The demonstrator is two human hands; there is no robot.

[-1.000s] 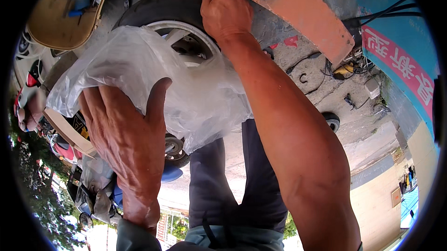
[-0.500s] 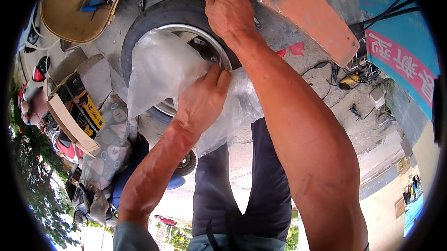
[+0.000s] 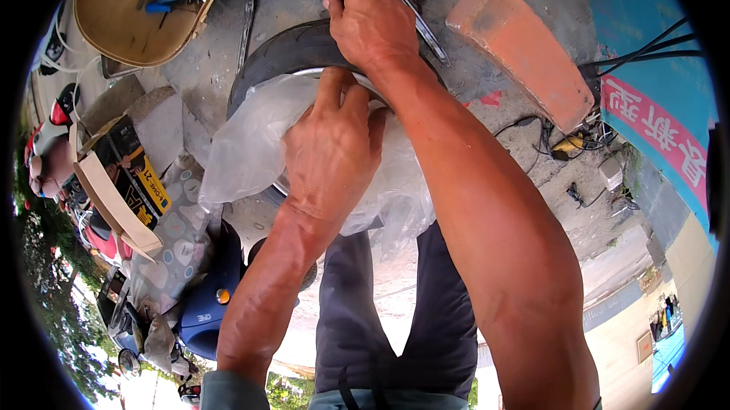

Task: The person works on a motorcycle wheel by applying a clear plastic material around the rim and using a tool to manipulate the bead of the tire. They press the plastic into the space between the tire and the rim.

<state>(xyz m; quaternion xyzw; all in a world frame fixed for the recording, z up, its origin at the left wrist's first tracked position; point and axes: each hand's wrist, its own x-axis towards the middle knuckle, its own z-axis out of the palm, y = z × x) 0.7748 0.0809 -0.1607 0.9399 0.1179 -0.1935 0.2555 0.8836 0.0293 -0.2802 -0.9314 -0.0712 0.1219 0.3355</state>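
A black tyre [image 3: 293, 49] on a metal rim lies in front of me, tilted, with its middle mostly hidden. Over it is a crumpled clear plastic bag [image 3: 247, 132], whose folds hang toward my legs. My left hand [image 3: 334, 144] is closed on the bag above the wheel, fingers bent and knuckles near the rim's far side; the fingertips are hidden. At the tyre's far edge my right hand [image 3: 372, 22] is closed over the tread, its forearm crossing the wheel's right side. Beyond that hand lies a long metal bar [image 3: 407, 11].
An orange-red brick-like block [image 3: 525, 53] lies at the right, near tangled black cables [image 3: 544, 132]. At the far left is a tan tray [image 3: 114, 26] with tools; a second metal bar [image 3: 246, 30] lies beside the tyre. A cardboard box [image 3: 122, 197] and a blue scooter [image 3: 205, 303] stand left.
My left hand has moved away from me toward the rim's far side, drawing the bag along. The tyre looks more tilted and sits further right. My right hand stays at its far edge.
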